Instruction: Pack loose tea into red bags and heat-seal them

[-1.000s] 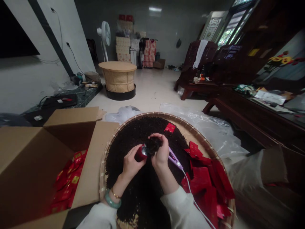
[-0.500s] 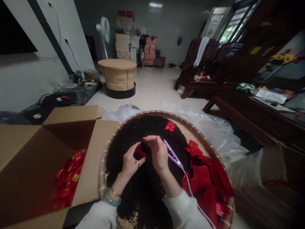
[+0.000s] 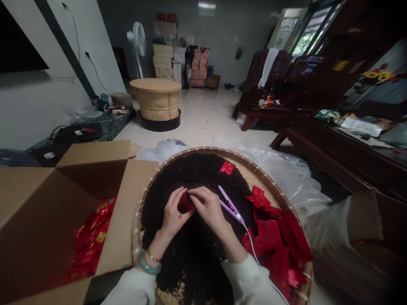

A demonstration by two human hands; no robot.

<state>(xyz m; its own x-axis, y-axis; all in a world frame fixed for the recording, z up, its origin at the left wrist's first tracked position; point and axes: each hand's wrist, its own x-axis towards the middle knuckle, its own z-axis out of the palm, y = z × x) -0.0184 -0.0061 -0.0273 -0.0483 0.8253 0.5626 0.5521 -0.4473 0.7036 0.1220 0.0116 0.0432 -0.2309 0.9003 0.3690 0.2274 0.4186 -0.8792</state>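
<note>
My left hand (image 3: pixel 174 215) is curled around a small red pouch (image 3: pixel 186 204), held upright above dark loose tea leaves (image 3: pixel 190 267). Its open mouth looks dark inside. At the pouch's upper edge, the fingertips of my right hand (image 3: pixel 206 206) are drawn together in a pinch; whatever lies between them is hidden. Just right of that hand, a lilac hand sealer (image 3: pixel 233 209) shaped like a hair straightener rests on the leaves. All this is over a round woven bamboo tray (image 3: pixel 139 212). A flat red packet (image 3: pixel 227 167) lies near its far side.
A pile of red pouches (image 3: pixel 273 237) fills the tray's right side, with the sealer's white cord (image 3: pixel 254 250) crossing it. An open cardboard box (image 3: pixel 111 237) at left contains several red packets (image 3: pixel 92 245). Plastic sheeting (image 3: pixel 270 169) covers floor beyond the tray, near dark wooden furniture (image 3: pixel 343 156).
My right hand has gone from cupped beside the pouch to a pinch at its upper edge, turning leftward. My left hand keeps the pouch in nearly the same place.
</note>
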